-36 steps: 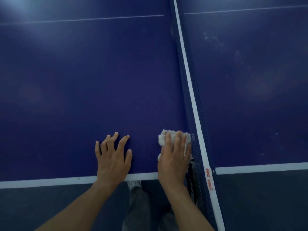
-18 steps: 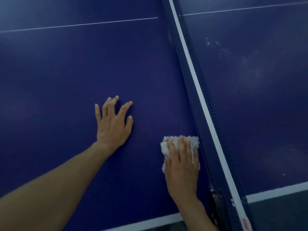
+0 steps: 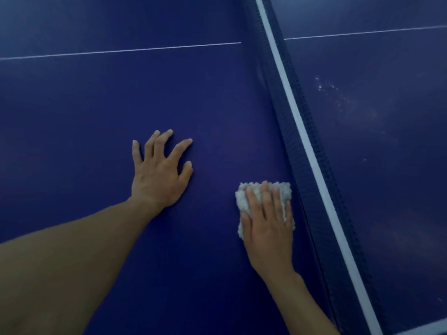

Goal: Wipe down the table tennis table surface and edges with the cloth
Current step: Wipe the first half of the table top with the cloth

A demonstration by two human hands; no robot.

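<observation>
The right grip [image 3: 268, 226] lies flat, fingers straight and close together, pressing down on the cloth [image 3: 262, 191]. It does not curl round the cloth; it pins it under the palm and fingers. The cloth is a pale, nubbly wad that shows past the fingertips at 12 o'clock and along the grip's 9 o'clock side. It sits on the blue bench [image 3: 96, 112], at about 5 o'clock in the view.

Just beside the cloth at 3 o'clock runs the net [image 3: 296, 141], its white top tape [image 3: 306, 143] slanting from 12 towards 5 o'clock. At 10 o'clock from the cloth, near but apart, the left grip [image 3: 159, 175] rests spread open on the bench and holds nothing. It looks like a prop for the person's lean.

The step in hand seems to be wiping the near half along the foot of the net. The next move probably calls for steady downward pressure and a stroke parallel to the net, close enough to clean the strip beside it without snagging the mesh.

Beyond the net, at 1 o'clock, pale specks [image 3: 338, 97] dot the other half, which I judge not yet wiped. A thin white line [image 3: 121, 50] crosses the bench at 11 o'clock.

No containers are in view.
</observation>
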